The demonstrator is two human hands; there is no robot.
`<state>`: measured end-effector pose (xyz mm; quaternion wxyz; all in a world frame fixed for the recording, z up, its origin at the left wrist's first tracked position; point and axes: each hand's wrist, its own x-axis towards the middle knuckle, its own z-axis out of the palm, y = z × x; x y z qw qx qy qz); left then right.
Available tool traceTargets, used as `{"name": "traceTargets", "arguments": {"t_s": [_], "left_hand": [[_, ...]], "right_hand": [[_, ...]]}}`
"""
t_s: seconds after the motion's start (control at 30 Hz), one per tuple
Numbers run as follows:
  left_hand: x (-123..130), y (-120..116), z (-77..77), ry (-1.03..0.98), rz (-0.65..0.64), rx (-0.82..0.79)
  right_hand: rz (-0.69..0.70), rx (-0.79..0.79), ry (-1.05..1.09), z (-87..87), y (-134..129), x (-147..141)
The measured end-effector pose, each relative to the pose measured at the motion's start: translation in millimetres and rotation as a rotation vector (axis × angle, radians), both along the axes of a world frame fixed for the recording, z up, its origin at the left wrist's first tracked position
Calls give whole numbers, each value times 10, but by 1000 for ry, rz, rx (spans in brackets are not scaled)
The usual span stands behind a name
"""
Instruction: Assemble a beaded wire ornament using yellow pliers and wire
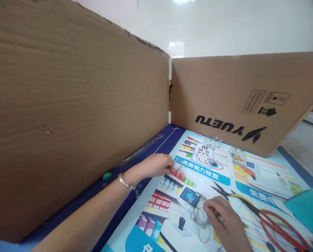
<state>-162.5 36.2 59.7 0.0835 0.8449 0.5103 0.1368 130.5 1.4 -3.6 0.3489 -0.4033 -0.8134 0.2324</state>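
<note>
My right hand (223, 218) pinches thin wire between thumb and fingers; a loose tangle of looped wire (200, 220) with a few clear beads spreads to its left on the printed sheet. Farther off, my left hand (160, 164), a silver bangle on its wrist, has its fingers closed and pointing down. Beside its fingertips lie clear beads (179, 161); whatever it holds is hidden. To the right of my right hand are red-handled scissors (279, 224) and pliers (222, 191) with dark jaws and yellow grips, overlapping each other.
Cardboard panels stand at the left (93, 87) and back (224, 91). Bundled straight wires (143, 148) lie along the left panel, near a green round object (107, 175) and loose beads (138, 191). Clear beaded clusters (213, 142) sit toward the back. A teal object (307, 210) is at right.
</note>
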Motion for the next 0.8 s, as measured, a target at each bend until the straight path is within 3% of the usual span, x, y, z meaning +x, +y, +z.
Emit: {"name": "traceTargets", "arguments": {"t_s": [0.23, 0.8], "left_hand": [[-82, 3, 61, 41, 75, 36], [16, 93, -128, -69, 68, 81]], "right_hand": [[11, -28, -5, 5, 0, 9], [17, -13, -10, -8, 3, 19]]}}
